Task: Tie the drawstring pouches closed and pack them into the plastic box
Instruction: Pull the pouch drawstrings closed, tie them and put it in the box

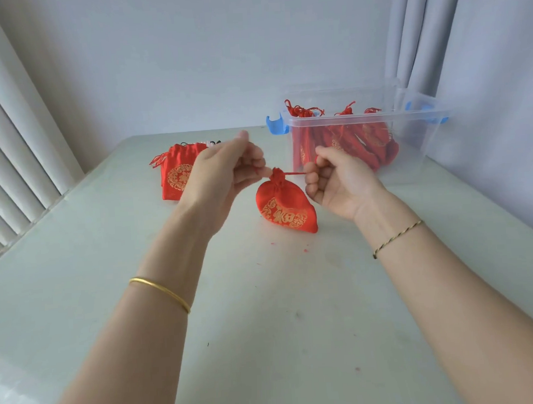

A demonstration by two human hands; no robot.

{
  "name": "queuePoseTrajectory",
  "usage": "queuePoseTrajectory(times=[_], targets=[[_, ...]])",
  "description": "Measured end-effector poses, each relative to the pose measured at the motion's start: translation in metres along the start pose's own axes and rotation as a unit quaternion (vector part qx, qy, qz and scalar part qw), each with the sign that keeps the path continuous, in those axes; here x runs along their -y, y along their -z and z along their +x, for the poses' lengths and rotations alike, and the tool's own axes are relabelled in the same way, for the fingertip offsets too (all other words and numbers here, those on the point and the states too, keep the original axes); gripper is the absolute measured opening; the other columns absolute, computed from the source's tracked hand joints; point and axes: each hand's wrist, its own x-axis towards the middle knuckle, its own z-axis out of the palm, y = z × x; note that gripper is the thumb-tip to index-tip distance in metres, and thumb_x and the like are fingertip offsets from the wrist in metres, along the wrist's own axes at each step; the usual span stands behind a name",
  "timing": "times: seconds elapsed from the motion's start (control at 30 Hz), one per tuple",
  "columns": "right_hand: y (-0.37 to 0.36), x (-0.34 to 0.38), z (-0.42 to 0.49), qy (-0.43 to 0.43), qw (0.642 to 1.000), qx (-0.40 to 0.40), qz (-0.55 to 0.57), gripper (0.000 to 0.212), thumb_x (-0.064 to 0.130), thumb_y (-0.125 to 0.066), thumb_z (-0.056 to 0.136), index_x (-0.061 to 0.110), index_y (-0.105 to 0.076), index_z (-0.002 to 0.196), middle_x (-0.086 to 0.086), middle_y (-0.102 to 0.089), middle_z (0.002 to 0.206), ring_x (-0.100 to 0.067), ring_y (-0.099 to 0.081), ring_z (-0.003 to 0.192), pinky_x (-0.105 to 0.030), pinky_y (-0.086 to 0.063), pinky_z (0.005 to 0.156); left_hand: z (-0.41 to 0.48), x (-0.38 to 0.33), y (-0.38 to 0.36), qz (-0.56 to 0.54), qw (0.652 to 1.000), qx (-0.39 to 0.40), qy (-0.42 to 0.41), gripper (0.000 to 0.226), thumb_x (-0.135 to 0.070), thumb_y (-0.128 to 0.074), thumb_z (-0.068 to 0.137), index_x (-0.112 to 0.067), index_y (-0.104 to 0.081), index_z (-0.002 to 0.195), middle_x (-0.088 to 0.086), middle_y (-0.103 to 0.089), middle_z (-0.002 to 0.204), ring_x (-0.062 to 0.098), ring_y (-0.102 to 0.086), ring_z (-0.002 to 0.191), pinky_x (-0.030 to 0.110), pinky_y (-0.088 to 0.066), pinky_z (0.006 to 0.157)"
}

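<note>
- Pouch (286, 211): red satin with gold print. Its base rests on the table (264, 310) at about mid-width, nearer the far edge than the near one, and its gathered neck points up.
- Left hand (223, 170): thumb and curled fingers pinch the drawstring (294, 173) close against the left side of the neck.
- Right hand (335, 182): fingers are curled around the other run of cord, which stretches taut from the neck to the hand.
- Judged step: cinching or knotting this pouch. It is not yet packed.
- Handling (judgement): the pouch looks light, soft and puffed. The satin is probably slippery, so the body would likely squash or slide under a squeeze.
- Best hold (judgement): the bunched neck or the cords. The cord is thin and needs a firm fingertip pinch.
- Plastic box (417, 150): clear, with blue latches, at the far right corner. The tied pouches (348, 139) stand packed inside, tassels up.
- Untied stack (177, 175): lies flat near the far edge, left of centre and beyond the left hand.
</note>
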Motion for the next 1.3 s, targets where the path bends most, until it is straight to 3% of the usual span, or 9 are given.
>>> queuePoseTrajectory(times=[0.13,0.23,0.4,0.57,0.77,0.97,1.07,1.2,1.3], targets=[[-0.012,0.011,-0.01,0.074,0.994,0.049,-0.062,0.032,0.019,-0.051,0.093,0.013,-0.049,0.062,-0.002,-0.062,0.061,-0.009,-0.051,0.043,-0.019,-0.042,0.047,-0.004,0.002,-0.001,0.198,0.979,0.057,0.009,0.014,-0.017,-0.063,0.087,-0.005,-0.069,0.089,0.001,-0.058,0.072,0.01,-0.054,0.062,0.026,-0.051,0.072],[-0.02,0.01,-0.014,0.121,0.982,0.071,-0.126,0.029,0.021,-0.054,0.093,0.013,-0.056,0.065,0.0,-0.055,0.062,-0.009,-0.051,0.046,-0.02,-0.041,0.048,-0.006,0.002,-0.008,0.254,0.964,0.076,0.008,0.007,-0.017,-0.069,0.082,-0.011,-0.071,0.082,0.004,-0.063,0.078,0.014,-0.054,0.07,0.031,-0.05,0.075],[-0.018,0.005,-0.013,0.084,0.976,0.057,-0.191,0.036,0.035,-0.043,0.097,0.01,-0.061,0.078,-0.004,-0.062,0.07,-0.012,-0.049,0.046,-0.022,-0.036,0.045,-0.006,0.003,-0.009,0.237,0.97,0.056,0.01,0.013,-0.018,-0.068,0.082,-0.005,-0.069,0.079,0.006,-0.058,0.071,0.015,-0.049,0.062,0.025,-0.047,0.066],[-0.017,0.002,-0.015,0.08,0.951,0.085,-0.285,0.015,0.003,-0.04,0.089,0.008,-0.053,0.086,-0.006,-0.059,0.07,-0.014,-0.05,0.043,-0.023,-0.032,0.041,-0.007,0.002,-0.008,0.197,0.978,0.069,0.019,0.016,-0.015,-0.063,0.086,-0.001,-0.068,0.08,0.004,-0.059,0.069,0.012,-0.047,0.058,0.022,-0.047,0.064],[-0.017,0.001,-0.017,0.149,0.916,0.1,-0.36,0.015,-0.003,-0.053,0.083,0.012,-0.053,0.081,-0.005,-0.058,0.065,-0.012,-0.05,0.049,-0.023,-0.038,0.048,-0.006,0.001,-0.005,0.152,0.988,0.02,0.035,0.011,-0.01,-0.057,0.09,-0.012,-0.059,0.079,0.001,-0.062,0.066,0.009,-0.054,0.051,0.02,-0.051,0.058],[-0.017,-0.008,-0.014,0.267,0.861,0.126,-0.415,0.019,0.006,-0.074,0.074,0.017,-0.059,0.078,-0.001,-0.056,0.074,-0.006,-0.048,0.065,-0.018,-0.042,0.062,-0.005,0.002,-0.006,0.147,0.988,-0.044,0.03,0.012,-0.009,-0.059,0.089,-0.011,-0.058,0.077,-0.001,-0.06,0.053,0.006,-0.057,0.043,0.022,-0.055,0.057],[-0.019,-0.01,-0.014,0.314,0.819,0.109,-0.468,0.01,0.006,-0.073,0.075,0.008,-0.066,0.081,0.007,-0.046,0.062,0.001,-0.042,0.049,-0.009,-0.032,0.052,-0.006,0.001,-0.006,0.158,0.986,-0.054,0.021,0.012,-0.007,-0.058,0.089,-0.007,-0.059,0.076,-0.002,-0.06,0.049,0.006,-0.059,0.043,0.022,-0.056,0.057],[-0.021,-0.01,-0.017,0.39,0.724,0.104,-0.559,0.003,0.009,-0.067,0.078,0.007,-0.068,0.08,0.003,-0.049,0.071,-0.003,-0.045,0.059,-0.014,-0.034,0.057,-0.006,0.001,-0.006,0.168,0.983,-0.07,0.014,0.013,-0.005,-0.058,0.087,-0.005,-0.06,0.075,0.003,-0.061,0.056,0.008,-0.062,0.046,0.025,-0.058,0.061],[-0.022,-0.012,-0.016,0.374,0.717,0.09,-0.581,0.005,0.01,-0.063,0.082,0.008,-0.067,0.078,0.007,-0.049,0.07,-0.002,-0.044,0.059,-0.012,-0.034,0.058,-0.004,-0.001,-0.004,0.177,0.98,-0.095,-0.003,0.004,-0.003,-0.056,0.086,-0.004,-0.06,0.085,0.006,-0.062,0.066,0.009,-0.065,0.051,0.027,-0.059,0.065]])
